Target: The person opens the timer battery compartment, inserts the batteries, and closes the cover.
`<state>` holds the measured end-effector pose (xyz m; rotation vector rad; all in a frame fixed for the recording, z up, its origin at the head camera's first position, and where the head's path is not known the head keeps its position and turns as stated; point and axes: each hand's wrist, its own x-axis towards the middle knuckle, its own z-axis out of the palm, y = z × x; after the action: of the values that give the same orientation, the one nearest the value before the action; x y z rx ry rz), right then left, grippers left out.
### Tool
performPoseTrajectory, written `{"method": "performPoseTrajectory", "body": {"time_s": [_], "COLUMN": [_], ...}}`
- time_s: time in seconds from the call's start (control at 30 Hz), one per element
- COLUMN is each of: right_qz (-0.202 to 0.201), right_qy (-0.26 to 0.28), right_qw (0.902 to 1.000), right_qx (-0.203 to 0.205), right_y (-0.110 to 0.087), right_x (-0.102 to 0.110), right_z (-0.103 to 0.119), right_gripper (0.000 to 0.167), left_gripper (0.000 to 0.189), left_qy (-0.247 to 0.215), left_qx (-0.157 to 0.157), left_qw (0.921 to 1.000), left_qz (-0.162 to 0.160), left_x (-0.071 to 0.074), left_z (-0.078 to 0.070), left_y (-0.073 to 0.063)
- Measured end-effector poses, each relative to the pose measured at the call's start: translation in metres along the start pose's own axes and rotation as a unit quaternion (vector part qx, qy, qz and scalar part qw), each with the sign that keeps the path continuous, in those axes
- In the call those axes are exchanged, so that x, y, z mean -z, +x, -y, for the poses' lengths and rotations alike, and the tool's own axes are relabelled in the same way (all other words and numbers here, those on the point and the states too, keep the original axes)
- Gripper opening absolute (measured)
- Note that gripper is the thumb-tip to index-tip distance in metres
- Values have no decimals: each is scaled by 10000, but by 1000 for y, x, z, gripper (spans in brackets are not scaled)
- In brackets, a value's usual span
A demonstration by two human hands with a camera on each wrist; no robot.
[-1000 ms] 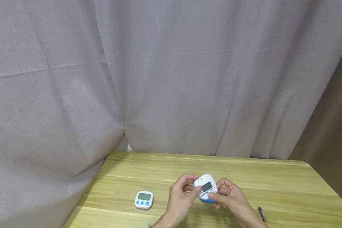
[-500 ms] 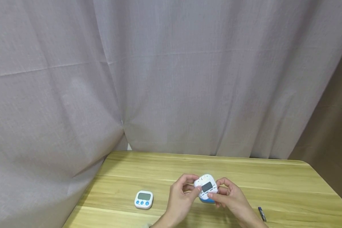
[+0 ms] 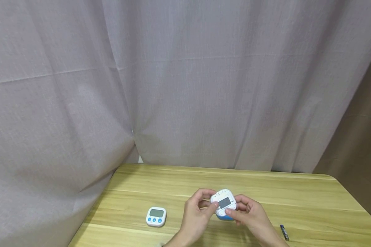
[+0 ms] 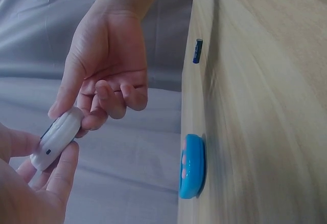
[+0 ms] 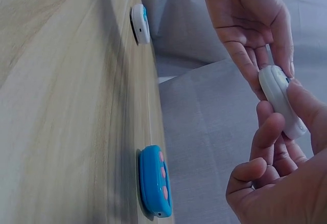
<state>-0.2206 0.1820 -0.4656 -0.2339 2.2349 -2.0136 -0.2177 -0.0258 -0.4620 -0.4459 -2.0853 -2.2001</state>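
A white digital timer [image 3: 224,202] is held above the table with its back up, showing a dark rectangular panel. My left hand [image 3: 196,214] pinches its left side, thumb on the back face and fingers along the edge. At the opposite side, my right hand [image 3: 253,216] grips it, with the thumb pressing low on the back. Both wrist views show the white timer [image 4: 57,138] edge-on between the two hands. Beneath it on the table lies a blue timer [image 5: 155,182] with pink buttons, mostly hidden by the held timer in the head view.
Left of the hands, a second white timer [image 3: 156,216] with blue buttons lies screen up on the wooden table [image 3: 136,185]. A small dark blue battery [image 3: 284,232] lies right of my right hand. Grey curtain [image 3: 185,85] hangs behind the table.
Dark gaps below the panel on the timer's back narrow and are no longer seen. My right fingers have drawn in slightly around its edge. The left hand barely moves.
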Motion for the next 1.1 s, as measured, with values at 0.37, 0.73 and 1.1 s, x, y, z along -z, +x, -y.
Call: {"method": "performPoseTrajectory", "body": {"time_s": [0.37, 0.73, 1.1], "right_qz": [-219, -149, -484], "right_qy": [-341, -363, -533], "right_qw": [9990, 9990, 9972], "right_qx": [176, 221, 208], "right_y": [-2, -2, -3], "right_x": [-2, -3, -7], "right_z": [2, 1, 0], "right_gripper": [36, 33, 28], "left_gripper": [29, 31, 29], "left_qy": [-96, -79, -205], "left_qx": [73, 19, 144], "left_qw": [9999, 9999, 9996], "left_qz": [116, 116, 105], "left_x": [1, 2, 1], "left_z": [-1, 1, 2], "left_y": [-1, 0, 0]}}
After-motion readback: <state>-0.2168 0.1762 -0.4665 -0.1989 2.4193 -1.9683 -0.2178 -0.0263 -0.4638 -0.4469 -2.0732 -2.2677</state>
